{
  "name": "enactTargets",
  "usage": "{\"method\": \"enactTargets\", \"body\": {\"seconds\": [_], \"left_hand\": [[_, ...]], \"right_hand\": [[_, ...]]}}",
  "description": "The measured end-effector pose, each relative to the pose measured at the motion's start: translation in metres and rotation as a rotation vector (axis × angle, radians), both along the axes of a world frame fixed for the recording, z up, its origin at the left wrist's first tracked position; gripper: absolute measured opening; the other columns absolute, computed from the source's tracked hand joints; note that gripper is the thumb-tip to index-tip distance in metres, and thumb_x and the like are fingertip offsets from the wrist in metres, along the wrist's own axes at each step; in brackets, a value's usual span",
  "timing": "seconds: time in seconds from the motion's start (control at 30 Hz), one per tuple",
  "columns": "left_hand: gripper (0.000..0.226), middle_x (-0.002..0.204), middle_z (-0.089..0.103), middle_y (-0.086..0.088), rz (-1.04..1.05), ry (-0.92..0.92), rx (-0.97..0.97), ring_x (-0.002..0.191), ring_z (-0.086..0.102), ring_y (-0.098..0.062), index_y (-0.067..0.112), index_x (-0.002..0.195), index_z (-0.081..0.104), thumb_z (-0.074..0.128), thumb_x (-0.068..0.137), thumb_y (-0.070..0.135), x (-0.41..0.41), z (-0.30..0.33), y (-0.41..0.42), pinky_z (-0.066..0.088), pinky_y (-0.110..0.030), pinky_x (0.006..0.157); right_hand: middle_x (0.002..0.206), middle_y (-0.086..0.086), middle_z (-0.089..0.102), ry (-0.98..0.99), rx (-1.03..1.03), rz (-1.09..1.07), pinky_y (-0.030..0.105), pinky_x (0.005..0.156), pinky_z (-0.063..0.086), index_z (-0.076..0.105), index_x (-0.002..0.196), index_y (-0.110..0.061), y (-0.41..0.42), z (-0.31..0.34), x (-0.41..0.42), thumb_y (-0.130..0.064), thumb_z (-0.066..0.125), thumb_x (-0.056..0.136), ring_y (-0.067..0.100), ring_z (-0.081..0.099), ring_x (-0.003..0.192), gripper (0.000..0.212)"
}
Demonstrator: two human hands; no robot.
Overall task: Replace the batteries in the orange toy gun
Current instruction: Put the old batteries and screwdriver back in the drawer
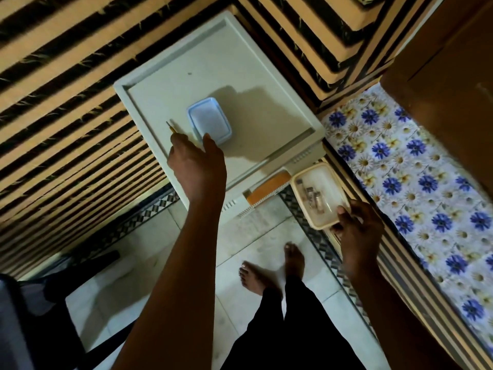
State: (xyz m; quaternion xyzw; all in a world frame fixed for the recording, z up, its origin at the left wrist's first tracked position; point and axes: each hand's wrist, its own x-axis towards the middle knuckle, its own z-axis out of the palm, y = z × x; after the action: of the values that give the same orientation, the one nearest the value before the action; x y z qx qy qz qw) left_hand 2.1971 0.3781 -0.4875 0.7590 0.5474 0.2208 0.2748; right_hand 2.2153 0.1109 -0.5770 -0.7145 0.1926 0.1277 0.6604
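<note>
My left hand [196,162] reaches over the white table [240,76] and holds a thin yellow-handled screwdriver [170,127], whose tip points away over the tabletop. Its thumb touches a blue-rimmed box lid [209,124] lying flat on the table. My right hand [356,227] grips the near corner of a cream plastic container [318,194] with several batteries inside, held just off the table's right front corner. An orange object [268,188] shows under the table's front edge; I cannot tell whether it is the toy gun.
A striped orange-and-black mat [66,102] lies to the left and behind the table. A bed with a blue floral sheet [413,182] runs along the right. My bare feet [272,268] stand on pale floor tiles. A dark chair [32,316] sits at the lower left.
</note>
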Motion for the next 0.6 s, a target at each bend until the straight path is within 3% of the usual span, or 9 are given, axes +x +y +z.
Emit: {"method": "enactTargets", "body": {"seconds": [0.13, 0.2, 0.27, 0.3, 0.33, 0.4, 0.5, 0.6], "left_hand": [[0.040, 0.126, 0.067, -0.021, -0.012, 0.047, -0.042, 0.119, 0.060, -0.036, -0.004, 0.126, 0.060, 0.064, 0.100, 0.025, 0.006, 0.002, 0.005, 0.029, -0.026, 0.096], [0.036, 0.123, 0.069, -0.017, 0.009, 0.052, -0.080, 0.116, 0.063, -0.032, 0.000, 0.122, 0.065, 0.066, 0.098, 0.027, 0.009, -0.001, 0.010, 0.033, -0.021, 0.093], [0.023, 0.106, 0.076, -0.013, 0.020, 0.023, -0.131, 0.100, 0.072, -0.029, 0.006, 0.102, 0.074, 0.070, 0.095, 0.028, 0.011, -0.010, 0.018, 0.048, -0.019, 0.085], [0.018, 0.091, 0.077, -0.010, 0.022, -0.011, -0.179, 0.087, 0.076, -0.027, 0.011, 0.085, 0.073, 0.071, 0.094, 0.026, 0.011, -0.013, 0.021, 0.057, -0.027, 0.084], [0.024, 0.078, 0.076, -0.007, 0.032, -0.045, -0.227, 0.076, 0.076, -0.025, 0.017, 0.070, 0.068, 0.071, 0.093, 0.024, 0.010, -0.015, 0.020, 0.062, -0.033, 0.081], [0.036, 0.065, 0.072, -0.003, 0.041, -0.091, -0.284, 0.063, 0.075, -0.020, 0.021, 0.059, 0.061, 0.071, 0.093, 0.020, 0.006, -0.015, 0.015, 0.065, -0.038, 0.076], [0.019, 0.067, 0.074, -0.003, 0.024, -0.144, -0.324, 0.053, 0.071, -0.007, 0.010, 0.079, 0.076, 0.069, 0.095, 0.018, -0.007, -0.011, -0.007, 0.064, -0.031, 0.071], [0.018, 0.077, 0.077, -0.007, 0.039, -0.212, -0.388, 0.054, 0.072, -0.006, 0.004, 0.100, 0.077, 0.070, 0.096, 0.020, -0.031, -0.006, -0.040, 0.060, -0.021, 0.061]], "right_hand": [[0.113, 0.017, 0.060, -0.003, -0.018, 0.022, 0.017, 0.050, 0.054, 0.059, 0.110, -0.001, -0.005, -0.003, -0.003, -0.001, 0.066, 0.095, 0.022, 0.066, 0.086, 0.016], [0.113, 0.018, 0.059, -0.001, 0.002, 0.031, 0.017, 0.051, 0.055, 0.058, 0.112, 0.006, -0.006, -0.005, -0.005, 0.001, 0.065, 0.095, 0.022, 0.067, 0.087, 0.018], [0.111, 0.017, 0.058, -0.003, 0.007, 0.041, 0.019, 0.051, 0.055, 0.057, 0.111, 0.007, -0.007, -0.008, -0.007, 0.000, 0.065, 0.095, 0.028, 0.066, 0.089, 0.018], [0.111, 0.018, 0.058, -0.008, 0.010, 0.041, 0.020, 0.051, 0.055, 0.058, 0.110, 0.004, -0.006, -0.009, -0.008, 0.000, 0.065, 0.095, 0.032, 0.065, 0.091, 0.017], [0.111, 0.020, 0.058, -0.018, 0.013, 0.040, 0.021, 0.052, 0.055, 0.058, 0.108, 0.001, -0.006, -0.008, -0.008, -0.001, 0.066, 0.095, 0.034, 0.065, 0.094, 0.015], [0.116, 0.027, 0.059, -0.009, 0.038, 0.039, 0.023, 0.053, 0.056, 0.060, 0.104, -0.005, -0.006, -0.006, -0.008, -0.002, 0.066, 0.095, 0.037, 0.066, 0.100, 0.011], [0.119, 0.024, 0.060, 0.019, 0.048, 0.016, 0.021, 0.054, 0.056, 0.062, 0.100, -0.009, -0.005, 0.000, -0.005, 0.000, 0.066, 0.095, 0.037, 0.067, 0.105, 0.011], [0.117, 0.015, 0.057, 0.031, 0.017, 0.006, 0.022, 0.055, 0.058, 0.061, 0.109, 0.000, -0.008, 0.001, 0.000, 0.002, 0.065, 0.095, 0.038, 0.065, 0.110, 0.015]]}}
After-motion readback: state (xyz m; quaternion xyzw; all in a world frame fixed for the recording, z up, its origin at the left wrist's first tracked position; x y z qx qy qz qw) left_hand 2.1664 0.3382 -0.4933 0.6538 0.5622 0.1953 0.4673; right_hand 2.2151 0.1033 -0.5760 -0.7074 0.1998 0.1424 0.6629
